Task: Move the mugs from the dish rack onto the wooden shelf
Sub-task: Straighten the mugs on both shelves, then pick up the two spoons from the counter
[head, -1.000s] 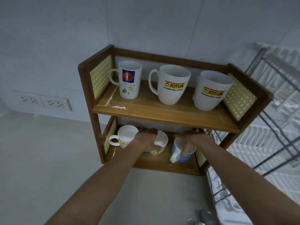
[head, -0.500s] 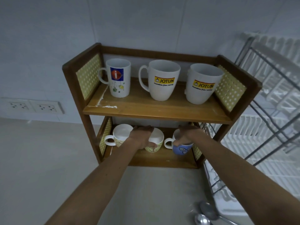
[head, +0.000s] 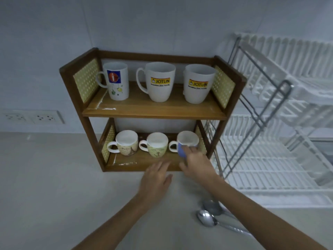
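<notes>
The wooden shelf (head: 153, 111) stands on the counter against the wall. Its upper level carries a tall white mug (head: 117, 82) with a blue square and two white JOTUN mugs (head: 160, 82) (head: 198, 83). Three small mugs stand on the lower level: a beige one (head: 126, 143), a greenish one (head: 156, 145) and a blue one (head: 186, 143). My left hand (head: 156, 179) hovers open in front of the lower level, holding nothing. My right hand (head: 196, 163) is open, its fingertips touching the blue mug's side. The white dish rack (head: 270, 159) to the right shows no mugs.
Two metal spoons (head: 209, 216) lie on the grey counter (head: 54, 186) near my right forearm. Wall sockets (head: 32, 117) sit at the left. The dish rack's grey metal frame (head: 259, 112) rises just right of the shelf.
Both hands have let go of the greenish and blue mugs, which now stand on the lower level, and have drawn back toward me. The view has pulled back and downward.
</notes>
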